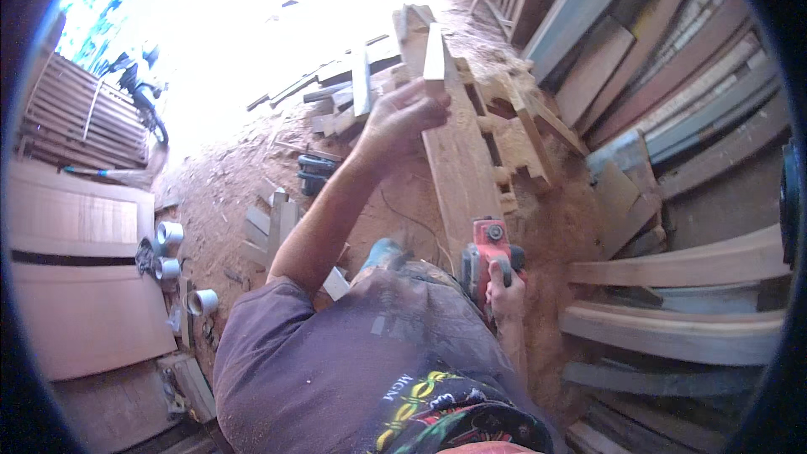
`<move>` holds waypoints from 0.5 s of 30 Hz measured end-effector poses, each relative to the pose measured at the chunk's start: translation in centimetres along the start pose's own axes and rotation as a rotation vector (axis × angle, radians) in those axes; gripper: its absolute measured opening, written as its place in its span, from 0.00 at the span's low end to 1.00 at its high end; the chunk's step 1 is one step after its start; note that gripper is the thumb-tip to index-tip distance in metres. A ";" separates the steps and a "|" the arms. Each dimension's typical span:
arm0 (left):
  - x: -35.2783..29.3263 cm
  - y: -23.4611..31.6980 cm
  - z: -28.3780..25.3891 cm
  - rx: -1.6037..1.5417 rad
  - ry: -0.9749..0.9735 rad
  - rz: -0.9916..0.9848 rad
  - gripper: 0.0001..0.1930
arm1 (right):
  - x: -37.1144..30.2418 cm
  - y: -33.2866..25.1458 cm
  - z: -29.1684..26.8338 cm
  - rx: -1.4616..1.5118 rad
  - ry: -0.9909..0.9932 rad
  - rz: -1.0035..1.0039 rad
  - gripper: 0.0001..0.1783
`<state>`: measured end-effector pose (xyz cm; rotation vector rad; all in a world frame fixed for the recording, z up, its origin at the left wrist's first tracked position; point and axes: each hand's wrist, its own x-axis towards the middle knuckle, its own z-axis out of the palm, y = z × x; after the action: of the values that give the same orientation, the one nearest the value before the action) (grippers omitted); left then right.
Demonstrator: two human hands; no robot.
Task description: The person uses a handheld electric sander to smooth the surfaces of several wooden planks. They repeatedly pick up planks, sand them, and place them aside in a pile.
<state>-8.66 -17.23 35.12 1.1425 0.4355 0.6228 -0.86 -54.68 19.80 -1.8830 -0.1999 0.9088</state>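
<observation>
My left hand (408,111) is stretched out ahead, its fingers closed at the near end of a narrow wooden strip (434,52) with a pale, bright face. The strip is at the far part of a long, thick plank (461,164), which runs away from me. My right hand (504,292) grips the handle of a red and black electric hand planer (487,244). The planer is at the plank's near end, close to my body; its underside is hidden, so I cannot tell whether it touches the wood.
Notched timbers (517,130) lie along the plank's right side. Stacked boards (672,273) fill the right. A dark power tool (317,172) rests on the dusty ground, left of the plank, near offcuts (273,223). White cylindrical containers (170,233) and wooden panels (84,311) stand left.
</observation>
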 end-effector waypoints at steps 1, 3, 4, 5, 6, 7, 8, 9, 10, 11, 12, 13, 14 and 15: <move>0.2 1.4 1.3 0.034 0.021 -0.015 0.23 | 0.4 0.4 0.1 -0.024 0.015 -0.036 0.25; 0.8 2.5 2.2 0.066 0.042 -0.025 0.25 | 0.5 0.2 0.4 -0.051 0.038 -0.079 0.25; 1.4 2.3 2.2 0.057 0.039 -0.025 0.25 | 0.4 0.1 0.3 -0.022 0.037 -0.065 0.25; 1.9 2.2 2.3 0.048 0.038 -0.025 0.26 | 0.2 -0.1 0.3 0.006 0.035 -0.051 0.25; 2.0 2.1 2.4 0.065 0.036 -0.021 0.26 | -0.1 -0.4 0.4 0.031 0.029 -0.036 0.25; 2.1 2.1 2.6 0.082 0.035 -0.016 0.26 | -0.3 -0.6 0.3 0.019 0.031 -0.023 0.26; 2.1 2.2 2.6 0.098 0.034 -0.013 0.26 | -0.5 -0.8 0.4 0.006 0.033 -0.008 0.28; 2.3 2.3 2.5 0.086 0.008 0.007 0.31 | -0.7 -0.9 0.4 -0.007 0.035 0.007 0.29; 2.4 2.3 2.4 0.074 -0.019 0.028 0.35 | -0.7 -0.9 0.5 -0.006 0.039 0.000 0.28; 2.6 2.4 2.3 0.062 -0.045 0.048 0.40 | -0.7 -0.9 0.7 -0.005 0.044 -0.006 0.28; 2.7 2.3 2.2 0.063 -0.028 0.049 0.39 | -0.7 -0.9 0.7 -0.002 0.048 -0.013 0.28; 2.9 2.2 2.2 0.065 -0.011 0.050 0.37 | -0.7 -1.0 0.7 -0.008 0.039 -0.011 0.28; 3.0 2.1 2.3 0.065 0.000 0.049 0.36 | -0.7 -1.0 0.7 -0.012 0.036 -0.007 0.28; 3.0 2.1 2.4 0.068 0.000 0.044 0.34 | -0.7 -0.9 0.6 -0.016 0.032 -0.004 0.28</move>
<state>-5.41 -16.37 37.93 1.2191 0.4358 0.6503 -1.52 -54.11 20.79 -1.9101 -0.1917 0.8758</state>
